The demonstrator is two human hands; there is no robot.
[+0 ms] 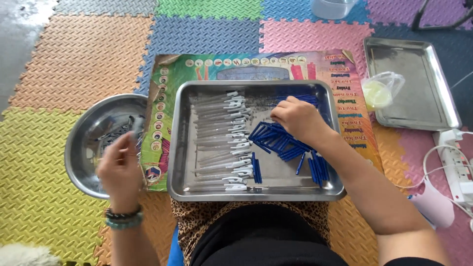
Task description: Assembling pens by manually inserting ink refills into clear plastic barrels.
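A steel tray [256, 192] rests in front of me on a colourful printed board [345, 64]. A row of clear pen barrels with white clips [226, 138] lies in its left half. A heap of blue pen caps [281, 140] fills its right half. My right hand [298, 118] is down on the blue heap, fingers curled on the caps. My left hand [118, 165] hovers over a round steel bowl [84, 148] left of the tray, blurred, pinching what looks like a clear pen barrel.
A second steel tray [419, 83] lies at the right with a small clear bag [382, 91] at its edge. A white power strip [456, 157] with cords and a pale pink object [433, 202] are at far right. Coloured foam mats [74, 64] cover the floor.
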